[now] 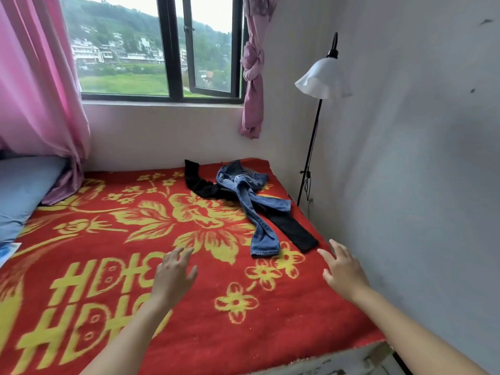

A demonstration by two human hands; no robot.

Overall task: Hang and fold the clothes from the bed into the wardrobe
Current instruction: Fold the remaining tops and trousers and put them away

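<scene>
**A:** Where are the clothes lying?

**B:** In the bed corner nearest the floor lamp. The blue jeans are crumpled on the red floral blanket, draped across black trousers. One hem of each points away from the lamp, toward the person.

**A:** And the hands?

**B:** Both hold nothing, and their fingers are spread and loose. The right hand hovers on the lamp's side, near the black hem but apart from it. The left hand is farther from the lamp, short of the jeans' hem.

**A:** Why held so wide?

**B:** I judge it a reach, one hand to each side of the pile so the legs can be gathered. The jeans lie on top, so they likely come first. Nothing is folded or hung, and no wardrobe is in view.
</scene>
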